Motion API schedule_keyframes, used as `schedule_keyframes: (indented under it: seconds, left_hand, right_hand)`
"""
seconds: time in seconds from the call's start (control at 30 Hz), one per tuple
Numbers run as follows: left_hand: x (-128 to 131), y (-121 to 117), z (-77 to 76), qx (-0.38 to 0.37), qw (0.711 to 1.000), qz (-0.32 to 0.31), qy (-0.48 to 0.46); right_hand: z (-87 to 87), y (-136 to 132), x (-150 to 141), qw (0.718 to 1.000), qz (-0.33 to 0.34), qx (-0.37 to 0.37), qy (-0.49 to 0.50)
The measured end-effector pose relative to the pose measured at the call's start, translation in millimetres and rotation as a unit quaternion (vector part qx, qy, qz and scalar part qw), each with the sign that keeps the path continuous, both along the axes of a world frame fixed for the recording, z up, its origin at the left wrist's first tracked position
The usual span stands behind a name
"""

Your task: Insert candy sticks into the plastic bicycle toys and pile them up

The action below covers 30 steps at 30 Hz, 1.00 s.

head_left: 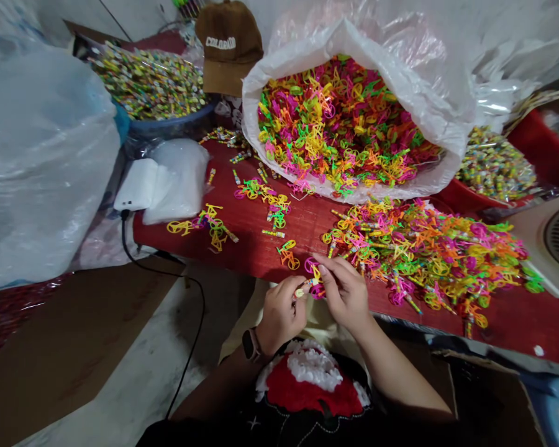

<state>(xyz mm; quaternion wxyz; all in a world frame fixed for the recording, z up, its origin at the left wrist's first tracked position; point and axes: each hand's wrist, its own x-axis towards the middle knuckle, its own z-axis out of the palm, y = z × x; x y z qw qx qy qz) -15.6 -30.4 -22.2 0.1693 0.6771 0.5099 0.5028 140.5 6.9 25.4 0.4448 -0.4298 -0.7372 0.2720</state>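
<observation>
Close to my body, at the table's front edge, both hands meet. My left hand, with a watch on its wrist, is closed around a small candy-filled tube. My right hand pinches a small plastic toy bicycle with pink wheels and a yellow frame, which touches the tube's end. Just beyond my fingers lies an orange and pink toy bicycle. To the right spreads a big pile of toy bicycles with tubes.
A white sack full of colourful bicycle parts stands open at the back. Tubs of candy tubes sit behind it on both sides. A white power bank with a hanging black cable rests left. A fan heater is at the right.
</observation>
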Motion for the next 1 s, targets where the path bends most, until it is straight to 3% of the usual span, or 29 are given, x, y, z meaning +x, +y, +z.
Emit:
schedule_keyframes:
  seconds: [0.1, 0.2, 0.27, 0.33, 0.4, 0.47, 0.53, 0.57, 0.63, 0.7, 0.77, 0.8, 0.9, 1.0]
  left_hand:
    - [-1.7, -0.7, 2.1, -0.029, 0.999, -0.021, -0.024]
    - [-5.6, 2.8, 4.9, -0.107, 0.99, -0.063, -0.072]
    - [-8.9, 8.2, 5.2, -0.172, 0.975, -0.073, -0.118]
    - [-12.8, 15.5, 2.8, -0.215, 0.956, -0.047, -0.192]
    - [-17.9, 23.0, -1.9, -0.227, 0.928, -0.008, -0.296]
    - [-24.3, 29.0, -7.2, -0.232, 0.887, 0.014, -0.4]
    - [-31.4, 32.3, -11.0, -0.239, 0.849, 0.024, -0.47]
    - [-34.6, 33.0, -12.0, -0.243, 0.836, 0.028, -0.491]
    - [-39.8, 33.6, -12.0, -0.237, 0.821, 0.032, -0.518]
    - [-43.1, 34.5, -9.9, -0.222, 0.813, 0.037, -0.537]
    - [-45.6, 36.3, -6.6, -0.21, 0.805, 0.044, -0.554]
    - [-47.2, 37.4, -5.0, -0.206, 0.802, 0.049, -0.558]
    - [-54.2, 39.4, -1.6, -0.21, 0.803, 0.069, -0.554]
    - [-61.5, 38.7, -1.8, -0.24, 0.795, 0.083, -0.551]
  right_hand:
    - [-4.0, -4.2, -1.3, 1.0, -0.014, -0.004, -0.014]
    - [0.2, 1.2, 4.4, 0.999, -0.017, -0.004, -0.052]
    - [13.0, 15.5, 18.6, 0.995, -0.029, 0.017, -0.089]
    - [32.8, 37.5, 41.8, 0.986, -0.099, 0.053, -0.124]
    - [53.5, 62.0, 67.9, 0.963, -0.199, 0.063, -0.173]
    - [67.9, 82.5, 86.9, 0.92, -0.282, 0.034, -0.268]
    - [70.8, 94.8, 89.2, 0.878, -0.352, 0.029, -0.322]
    - [67.5, 97.2, 82.9, 0.873, -0.363, 0.045, -0.323]
    - [52.6, 94.6, 56.4, 0.897, -0.314, 0.09, -0.297]
    - [31.1, 84.1, 18.3, 0.933, -0.183, 0.1, -0.292]
    - [9.5, 70.2, -20.3, 0.944, -0.027, 0.044, -0.327]
    - [0.7, 63.5, -36.7, 0.937, 0.017, 0.007, -0.348]
    - [-13.5, 50.5, -65.5, 0.914, 0.04, -0.091, -0.394]
    - [-13.9, 49.3, -66.6, 0.899, 0.012, -0.142, -0.415]
